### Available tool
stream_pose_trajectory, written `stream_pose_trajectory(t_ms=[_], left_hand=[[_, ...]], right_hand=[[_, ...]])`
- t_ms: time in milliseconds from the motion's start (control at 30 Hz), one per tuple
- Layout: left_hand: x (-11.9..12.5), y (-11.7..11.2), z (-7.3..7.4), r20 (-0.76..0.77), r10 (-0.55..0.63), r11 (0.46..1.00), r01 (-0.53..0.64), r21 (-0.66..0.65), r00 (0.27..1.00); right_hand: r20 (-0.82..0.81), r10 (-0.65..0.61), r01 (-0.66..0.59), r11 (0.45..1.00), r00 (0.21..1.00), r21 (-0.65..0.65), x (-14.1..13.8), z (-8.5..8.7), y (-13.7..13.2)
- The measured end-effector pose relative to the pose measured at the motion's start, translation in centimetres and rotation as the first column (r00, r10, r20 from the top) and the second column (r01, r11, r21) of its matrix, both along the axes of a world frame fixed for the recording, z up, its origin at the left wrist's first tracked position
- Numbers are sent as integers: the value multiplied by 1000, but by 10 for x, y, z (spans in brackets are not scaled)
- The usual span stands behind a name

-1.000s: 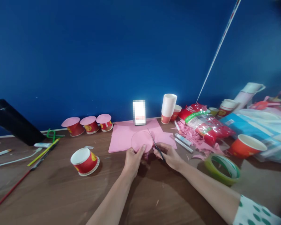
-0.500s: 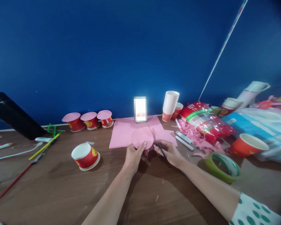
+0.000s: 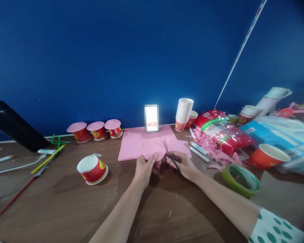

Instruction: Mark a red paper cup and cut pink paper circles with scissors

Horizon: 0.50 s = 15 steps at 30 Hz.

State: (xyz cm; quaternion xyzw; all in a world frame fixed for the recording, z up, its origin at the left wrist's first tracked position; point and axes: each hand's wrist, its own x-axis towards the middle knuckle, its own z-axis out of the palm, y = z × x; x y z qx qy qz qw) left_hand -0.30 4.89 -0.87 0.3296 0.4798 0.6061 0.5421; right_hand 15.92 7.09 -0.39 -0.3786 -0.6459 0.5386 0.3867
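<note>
My left hand (image 3: 145, 168) pinches a round piece of pink paper (image 3: 153, 148) by its near edge, thumb on top. Closed around the handles of a pair of scissors (image 3: 171, 156) is my right hand (image 3: 183, 165). The blades point up and away along the right edge of the paper circle, where a strip of pink paper curls. Behind lie stacked pink sheets (image 3: 134, 141). To the left, a short red paper cup (image 3: 92, 169) rests tilted on the table. Three red cups topped with pink discs (image 3: 97, 126) line the wall.
On the right are a stack of paper cups (image 3: 184, 114), pink scraps (image 3: 207, 141), a red plastic packet (image 3: 219, 131), a roll of tape (image 3: 240, 180) and an orange cup (image 3: 268, 156). A black bottle (image 3: 17, 125), a paintbrush (image 3: 20, 194) and a yellow stick (image 3: 47, 159) lie left.
Almost nothing differs. Both hands, the paper circle and the scissors keep nearly the same places, with only a very slight shift of the view.
</note>
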Motion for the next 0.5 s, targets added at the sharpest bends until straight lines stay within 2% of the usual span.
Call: stream_pose_trajectory(t_ms=[200, 500], left_hand=[[0, 0, 1, 5, 7, 1000, -7, 20, 1000], [0, 0, 1, -17, 13, 1000, -14, -8, 1000]], right_hand=[[32, -24, 23, 999, 999, 36, -1, 1, 0], [23, -31, 30, 999, 999, 17, -1, 5, -2]])
